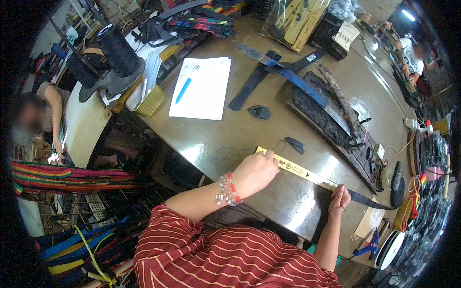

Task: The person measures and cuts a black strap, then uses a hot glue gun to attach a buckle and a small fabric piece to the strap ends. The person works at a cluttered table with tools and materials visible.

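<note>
A narrow yellow template strip (pixel 295 168) with dark markings lies along the table's near edge. My left hand (pixel 259 173), with a red and clear bead bracelet on the wrist, is closed with its fingertips on the strip's left part. At the other end of the strip, my right hand (pixel 339 197) is closed over a black webbing strap (pixel 370 201) that runs on to the right. A thin brown stick (pixel 343 207) pokes out below the right hand; its kind is unclear. A short black strap piece (pixel 295 145) rests just beyond the strip.
Beyond my hands lie a notepad (pixel 199 103) with a blue pen (pixel 183 90), black strap pieces (pixel 257 79) and a dark slab (pixel 319 113) bearing a metal ruler (pixel 307 91). Blue-handled tool (pixel 370 247) and white spool (pixel 390 249) sit at right. Two people work nearby.
</note>
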{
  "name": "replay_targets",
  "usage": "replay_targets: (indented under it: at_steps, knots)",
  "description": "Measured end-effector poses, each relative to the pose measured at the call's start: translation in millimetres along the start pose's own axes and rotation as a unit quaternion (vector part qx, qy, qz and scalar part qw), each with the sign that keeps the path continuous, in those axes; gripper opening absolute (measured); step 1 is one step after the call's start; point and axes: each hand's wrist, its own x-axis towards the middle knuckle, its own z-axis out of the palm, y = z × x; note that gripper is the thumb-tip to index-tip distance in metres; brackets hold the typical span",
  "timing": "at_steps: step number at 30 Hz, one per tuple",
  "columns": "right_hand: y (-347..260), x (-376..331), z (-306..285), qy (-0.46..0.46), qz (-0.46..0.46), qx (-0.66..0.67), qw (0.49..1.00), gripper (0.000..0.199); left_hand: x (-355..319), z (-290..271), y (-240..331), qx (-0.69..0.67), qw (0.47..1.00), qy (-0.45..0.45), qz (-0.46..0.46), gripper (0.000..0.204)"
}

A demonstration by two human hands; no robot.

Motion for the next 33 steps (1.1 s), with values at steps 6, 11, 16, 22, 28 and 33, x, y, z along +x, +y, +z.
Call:
replay_targets:
  at_steps: [6, 11, 16, 22, 28, 33]
  knots:
    - [2.3, -0.1, -0.1, 0.012, -0.038, -0.024, 0.999, 0.054, 0.8, 0.0, 0.4, 0.007, 1.000, -0.019, -0.006, 0.026]
    - [3.9, -0.3, 0.9, 0.021, -0.024, -0.008, 0.999, 0.054, 0.8, -0.4, 0.5, 0.014, 1.000, -0.020, 0.001, 0.026]
    - [4.0, 0.2, -0.3, 0.006, -0.025, -0.013, 1.000, 0.053, 1.3, -1.0, 0.4, 0.011, 1.000, -0.020, 0.001, 0.026]
    - [4.4, 1.2, 0.0, 0.011, -0.034, -0.027, 0.999, 0.053, 0.8, -0.5, 0.8, -0.015, 1.000, -0.013, -0.009, 0.027]
    - [3.3, 1.6, -0.4, 0.004, -0.038, -0.033, 0.999, 0.054, 1.3, 0.3, 0.0, 0.003, 1.000, -0.022, 0.001, 0.026]
    - [4.0, 2.1, -1.0, 0.005, -0.026, -0.043, 0.999, 0.053, 1.2, 1.1, 0.6, 0.007, 1.000, -0.018, -0.001, 0.027]
